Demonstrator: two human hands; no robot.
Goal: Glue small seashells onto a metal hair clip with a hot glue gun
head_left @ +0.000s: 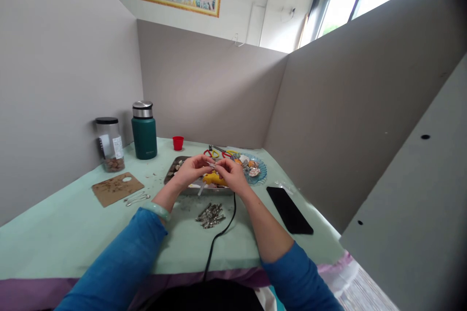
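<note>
Over a metal tray (220, 192), my left hand (194, 169) and my right hand (234, 175) meet at the fingertips. Both are closed in a pinch around a small pale piece (212, 165), too small and covered to name. Just beneath them lies a yellow tool (214, 179), possibly a hot glue gun, with a translucent stick (201, 188) beside it. A black cord (222, 233) runs from the tray to the table's front edge. Nearer to me is a pile of small silvery metal pieces (210, 215), possibly clips.
Right of the tray, a blue plate (261, 175) holds shells and ornaments. Pliers (211, 152) lie behind. A black phone-like slab (289, 210) is at right. At left are a green flask (144, 136), jar (110, 146), cardboard (116, 190) and safety pins (137, 198); a red cup (178, 143) stands behind.
</note>
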